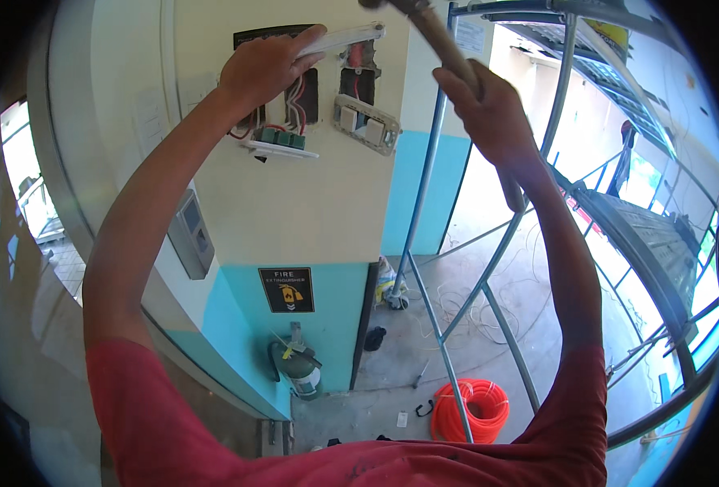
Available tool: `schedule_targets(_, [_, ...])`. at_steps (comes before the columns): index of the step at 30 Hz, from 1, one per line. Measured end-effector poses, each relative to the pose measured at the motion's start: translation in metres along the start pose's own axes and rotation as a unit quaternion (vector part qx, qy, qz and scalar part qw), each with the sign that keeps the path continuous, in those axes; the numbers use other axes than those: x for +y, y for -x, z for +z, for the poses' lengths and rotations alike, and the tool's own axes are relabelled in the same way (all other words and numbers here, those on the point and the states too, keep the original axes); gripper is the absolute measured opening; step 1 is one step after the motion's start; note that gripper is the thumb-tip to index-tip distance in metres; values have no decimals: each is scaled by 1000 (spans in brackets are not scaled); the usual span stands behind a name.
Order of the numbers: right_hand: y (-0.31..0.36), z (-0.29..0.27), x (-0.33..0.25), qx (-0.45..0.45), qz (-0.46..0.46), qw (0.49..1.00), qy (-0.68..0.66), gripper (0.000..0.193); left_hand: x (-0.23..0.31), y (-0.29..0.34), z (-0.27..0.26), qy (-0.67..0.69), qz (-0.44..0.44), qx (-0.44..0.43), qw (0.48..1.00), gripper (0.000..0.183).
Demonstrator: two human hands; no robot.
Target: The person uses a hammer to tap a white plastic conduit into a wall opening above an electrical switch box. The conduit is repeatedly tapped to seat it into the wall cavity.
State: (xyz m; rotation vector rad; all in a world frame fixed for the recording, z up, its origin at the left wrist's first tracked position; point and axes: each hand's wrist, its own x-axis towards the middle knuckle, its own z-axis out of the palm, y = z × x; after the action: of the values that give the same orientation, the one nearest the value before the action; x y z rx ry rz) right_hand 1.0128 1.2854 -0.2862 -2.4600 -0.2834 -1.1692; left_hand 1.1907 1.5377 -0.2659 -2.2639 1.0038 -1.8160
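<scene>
My right hand [497, 118] is closed around the wooden handle of a hammer [447, 45], raised beside the wall with its head cut off at the top edge. Between the thumb and fingers of my left hand [268, 71] is a long, flat whitish piece [347, 36], held across an opened wall box [358, 57]; its exact kind is unclear. Below hangs a white switch plate [367, 126], tilted, on a red wire. Another plate with green-backed switches [282, 140] dangles by red and white wires from the recess [302, 93] partly behind my left hand.
Metal scaffolding [428, 187] rises close to my right arm. A fire extinguisher [301, 369] hangs low on the wall under a black sign [287, 290]. On the floor lie a coil of orange tubing [477, 410] and loose cable [489, 312]. A metal wall panel [190, 235] sits beside my left forearm.
</scene>
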Motion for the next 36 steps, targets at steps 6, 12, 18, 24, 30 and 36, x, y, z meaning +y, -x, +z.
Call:
schedule_targets(6, [-7, 25, 45, 306, -366, 879, 0, 23, 11, -4, -6, 27, -10, 1, 1000, 42])
schedule_targets(12, [-8, 7, 16, -10, 57, 997, -42, 47, 4, -1, -4, 3, -10, -23, 1000, 42])
schedule_targets(18, [10, 4, 6, 217, -291, 906, -218, 22, 8, -3, -13, 16, -32, -36, 999, 40])
schedule_targets(24, [-19, 23, 20, 14, -13, 1000, -16, 42, 8, -7, -15, 20, -32, -47, 998, 40])
schedule_targets(30, [8, -9, -17, 161, -165, 963, -140, 40, 9, -4, -17, 45, -57, -72, 995, 40])
schedule_targets(36, [-31, 22, 21, 66, -76, 995, -6, 51, 12, -12, -27, 24, -52, -77, 995, 43])
